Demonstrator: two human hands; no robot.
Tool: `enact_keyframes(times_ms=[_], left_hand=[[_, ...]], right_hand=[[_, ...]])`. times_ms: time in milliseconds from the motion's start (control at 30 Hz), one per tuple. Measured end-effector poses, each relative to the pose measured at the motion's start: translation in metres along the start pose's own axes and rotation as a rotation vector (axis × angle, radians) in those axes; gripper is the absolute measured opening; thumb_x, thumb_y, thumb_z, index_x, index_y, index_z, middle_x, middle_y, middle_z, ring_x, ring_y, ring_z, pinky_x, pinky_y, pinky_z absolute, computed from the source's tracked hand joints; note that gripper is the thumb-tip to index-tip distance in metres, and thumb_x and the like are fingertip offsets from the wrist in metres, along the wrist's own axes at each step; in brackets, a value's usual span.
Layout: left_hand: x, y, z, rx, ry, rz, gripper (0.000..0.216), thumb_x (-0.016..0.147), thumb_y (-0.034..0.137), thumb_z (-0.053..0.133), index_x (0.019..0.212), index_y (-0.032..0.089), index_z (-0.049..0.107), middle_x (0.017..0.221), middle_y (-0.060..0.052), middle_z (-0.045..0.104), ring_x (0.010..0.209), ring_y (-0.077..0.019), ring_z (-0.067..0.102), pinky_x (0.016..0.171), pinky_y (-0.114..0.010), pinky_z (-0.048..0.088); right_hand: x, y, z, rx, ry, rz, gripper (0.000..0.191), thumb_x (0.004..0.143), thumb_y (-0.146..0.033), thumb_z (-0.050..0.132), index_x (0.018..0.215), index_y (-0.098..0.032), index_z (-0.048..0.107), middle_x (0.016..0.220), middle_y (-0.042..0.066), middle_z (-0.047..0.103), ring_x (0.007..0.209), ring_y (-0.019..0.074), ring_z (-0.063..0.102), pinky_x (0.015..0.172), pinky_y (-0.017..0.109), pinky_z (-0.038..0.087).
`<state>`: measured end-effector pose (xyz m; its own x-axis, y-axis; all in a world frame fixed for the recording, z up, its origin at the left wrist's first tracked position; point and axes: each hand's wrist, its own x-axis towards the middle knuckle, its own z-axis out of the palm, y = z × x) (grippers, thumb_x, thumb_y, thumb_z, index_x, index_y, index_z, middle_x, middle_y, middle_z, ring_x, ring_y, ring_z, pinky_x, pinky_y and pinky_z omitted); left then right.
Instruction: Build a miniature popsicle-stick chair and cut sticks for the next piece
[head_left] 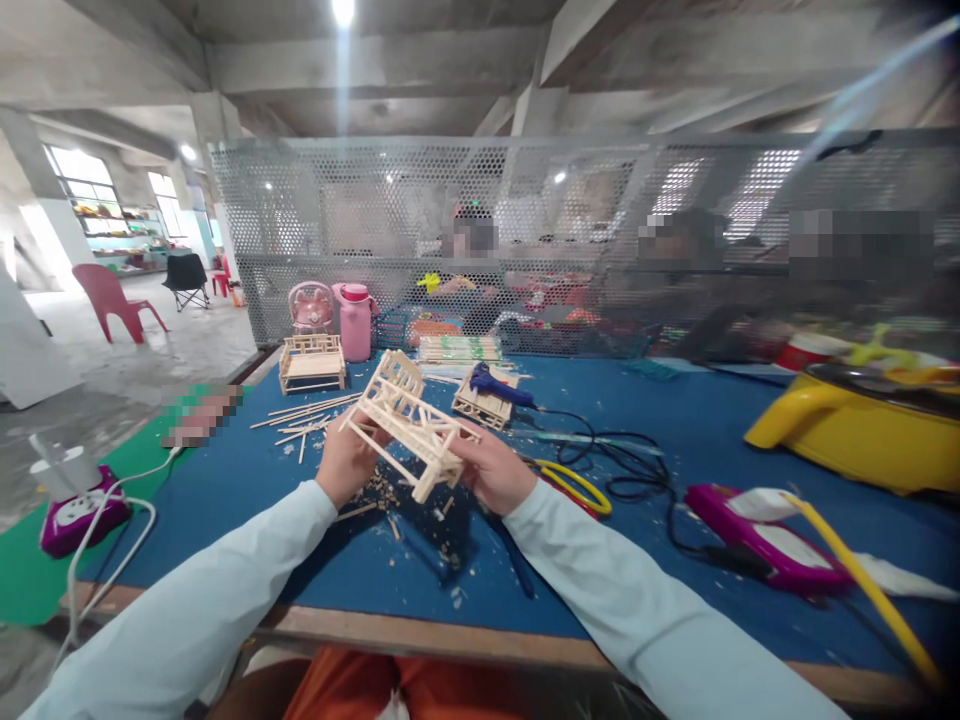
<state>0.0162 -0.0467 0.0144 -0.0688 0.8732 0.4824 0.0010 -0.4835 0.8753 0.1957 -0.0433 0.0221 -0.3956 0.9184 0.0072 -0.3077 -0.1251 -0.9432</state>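
Between my two hands, tilted above the blue tabletop, is a small model bed built of pale wooden sticks. My left hand is closed on its left end, the fingers partly hidden behind the frame. On the right end, my right hand pinches the sticks near a corner. Loose wooden sticks lie to the left of the model, and wood scraps are strewn below it. A blue hot glue gun rests on another stick piece just beyond my right hand.
A finished-looking stick bed stands back left beside a pink bottle. Yellow-handled scissors and black cable lie right. Purple power strips sit on both sides. A yellow pan stands far right; a perforated screen closes the back.
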Motion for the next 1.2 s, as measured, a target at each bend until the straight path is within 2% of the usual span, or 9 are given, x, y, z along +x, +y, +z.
enact_keyframes(times_ms=[133,300,400,500,667,867,1033,1100,1200], left_hand=[[-0.004,0.005,0.006,0.076,-0.016,-0.031,0.032,0.064,0.017,0.064,0.095,0.017,0.061,0.102,-0.008,0.061,0.093,-0.0205,0.055,0.080,-0.031,0.044],[-0.015,0.011,0.012,-0.210,-0.241,-0.352,0.061,0.053,0.006,0.063,0.111,0.019,0.049,0.123,-0.010,0.050,0.105,-0.0211,0.051,0.078,-0.028,0.044],[-0.018,0.015,0.012,-0.390,-0.422,-0.421,0.063,0.054,0.010,0.069,0.112,0.023,0.047,0.126,-0.007,0.048,0.103,-0.0198,0.052,0.073,-0.025,0.045],[-0.017,0.013,0.015,-0.409,-0.389,-0.459,0.044,0.066,0.032,0.068,0.103,0.019,0.049,0.110,-0.008,0.057,0.077,-0.0126,0.059,0.062,-0.023,0.046],[-0.013,0.002,0.015,-0.032,-0.310,-0.364,0.039,0.075,0.055,0.048,0.074,0.016,0.046,0.054,0.005,0.046,0.041,-0.0048,0.031,0.041,-0.020,0.025],[-0.016,0.011,0.007,0.467,-0.329,-0.132,0.046,0.081,0.053,0.034,0.052,0.019,0.028,0.049,0.005,0.025,0.049,-0.0077,0.022,0.048,-0.024,0.017],[-0.009,0.018,-0.004,0.667,-0.505,-0.066,0.050,0.082,0.054,0.032,0.046,0.020,0.024,0.046,0.005,0.019,0.045,-0.0081,0.017,0.048,-0.027,0.014],[0.000,0.017,-0.016,0.737,-0.440,-0.005,0.049,0.084,0.051,0.030,0.046,0.020,0.028,0.045,0.004,0.024,0.044,-0.0091,0.021,0.049,-0.027,0.016],[0.017,0.013,-0.041,0.941,-0.141,-0.030,0.048,0.087,0.044,0.023,0.049,0.020,0.041,0.047,0.000,0.038,0.047,-0.0136,0.037,0.052,-0.027,0.025]], right_hand=[[0.005,0.001,-0.005,0.012,0.024,0.045,0.035,0.052,-0.029,0.076,0.064,-0.019,0.045,0.059,-0.005,0.053,0.052,0.0106,0.052,0.051,0.026,0.047],[0.013,-0.007,-0.015,-0.059,0.285,-0.283,0.040,0.051,-0.036,0.076,0.059,-0.020,0.040,0.056,-0.008,0.045,0.050,0.0079,0.043,0.050,0.023,0.039],[0.014,-0.009,-0.019,-0.236,0.411,-0.425,0.037,0.054,-0.038,0.073,0.059,-0.020,0.041,0.058,-0.007,0.044,0.052,0.0079,0.039,0.050,0.023,0.033],[0.011,-0.009,-0.018,-0.370,0.444,-0.465,0.034,0.058,-0.037,0.070,0.064,-0.021,0.041,0.058,-0.007,0.044,0.053,0.0089,0.038,0.052,0.023,0.031],[0.004,-0.009,-0.011,-0.377,0.386,-0.488,0.033,0.058,-0.034,0.070,0.071,-0.021,0.042,0.060,-0.008,0.043,0.053,0.0094,0.038,0.053,0.023,0.030],[0.005,-0.011,-0.007,-0.116,0.374,-0.442,0.037,0.049,-0.027,0.073,0.067,-0.022,0.040,0.056,-0.009,0.041,0.050,0.0081,0.037,0.051,0.023,0.028],[0.007,-0.024,-0.019,-0.053,0.435,-0.501,0.033,0.050,-0.022,0.071,0.064,-0.022,0.041,0.061,-0.008,0.044,0.053,0.0082,0.042,0.054,0.023,0.032],[0.008,-0.029,-0.028,-0.063,0.496,-0.557,0.031,0.051,-0.020,0.069,0.064,-0.022,0.041,0.061,-0.008,0.043,0.055,0.0085,0.042,0.056,0.023,0.034],[0.010,-0.032,-0.037,-0.090,0.516,-0.595,0.026,0.051,-0.015,0.064,0.066,-0.022,0.043,0.062,-0.007,0.046,0.060,0.0099,0.046,0.059,0.023,0.035]])
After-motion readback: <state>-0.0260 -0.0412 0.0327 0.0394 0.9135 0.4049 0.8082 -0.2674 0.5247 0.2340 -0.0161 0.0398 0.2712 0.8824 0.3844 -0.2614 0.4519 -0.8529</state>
